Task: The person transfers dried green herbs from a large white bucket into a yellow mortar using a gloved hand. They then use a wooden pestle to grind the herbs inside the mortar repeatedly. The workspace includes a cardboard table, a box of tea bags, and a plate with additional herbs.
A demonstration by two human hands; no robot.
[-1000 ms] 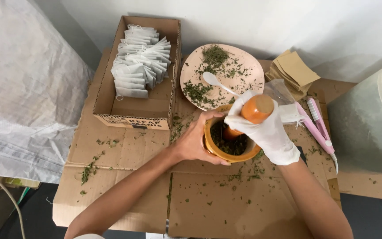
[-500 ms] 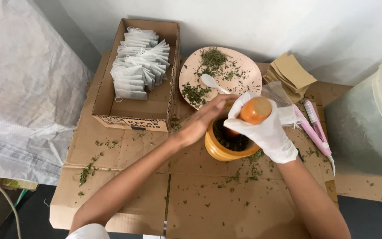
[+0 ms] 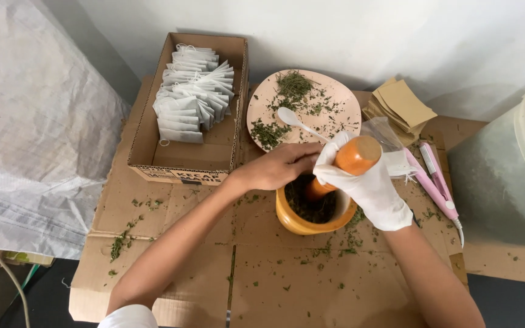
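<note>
Tilted orange pestle (image 3: 352, 159) in herb-filled mortar (image 3: 302, 222)

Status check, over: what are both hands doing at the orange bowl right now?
Gloved right hand gripping the orange pestle, its tip down in the bowl. Bare left hand on the bowl's far rim. Nothing blocking.

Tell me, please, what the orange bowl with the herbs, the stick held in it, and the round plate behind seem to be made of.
The orange mortar bowl looks like smooth wood, perhaps lacquered: warm, even colour, thick rim. The orange pestle, gripped by the gloved right hand, matches it, with a flat matte end. The pale pink round plate looks like matte plastic or glazed ceramic; I cannot tell which.
</note>
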